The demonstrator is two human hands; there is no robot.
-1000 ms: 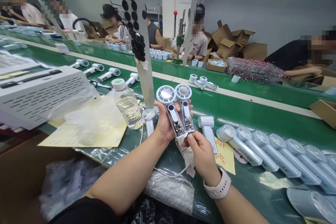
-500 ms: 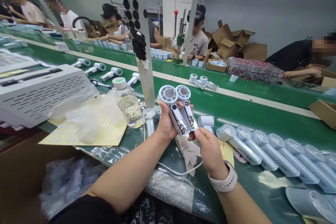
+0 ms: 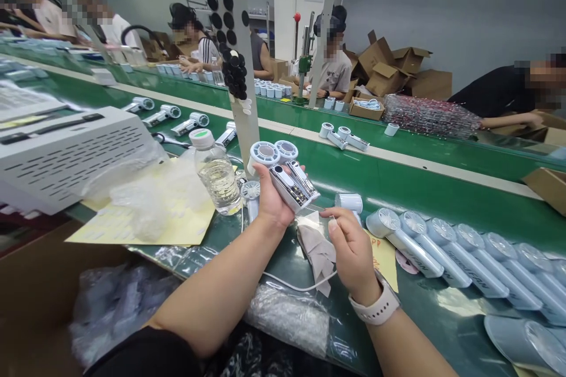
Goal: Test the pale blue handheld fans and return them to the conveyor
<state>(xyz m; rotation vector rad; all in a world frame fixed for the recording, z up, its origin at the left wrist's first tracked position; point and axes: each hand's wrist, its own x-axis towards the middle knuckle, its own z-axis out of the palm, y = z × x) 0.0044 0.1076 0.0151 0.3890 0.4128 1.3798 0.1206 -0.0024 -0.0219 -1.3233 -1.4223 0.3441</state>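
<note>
My left hand (image 3: 273, 203) is wrapped round two light-blue handheld fans (image 3: 288, 189), side by side. Their round heads point away from me, and the handle fronts are off, baring circuit boards. Right of the handle ends and apart from them, my right hand (image 3: 351, 250) is closed in a pinch. A white cable (image 3: 294, 288) runs up to that hand, and a thin pale tip shows at the fingers; the rest of its end is hidden. Below the fans lies a crumpled grey cloth (image 3: 315, 247). Another fan (image 3: 251, 193) rests beside my left wrist.
A capped clear bottle (image 3: 216, 179) stands left of the post (image 3: 243, 129). Wrapped fans (image 3: 455, 253) lie in a row on the right. A white vented machine (image 3: 84, 153) is at left. Fans lie on the green belt (image 3: 398, 171); several people work beyond.
My left hand has tilted the two fans and shifted them slightly left and down. My right hand has come away from their handle ends, the cable with it.
</note>
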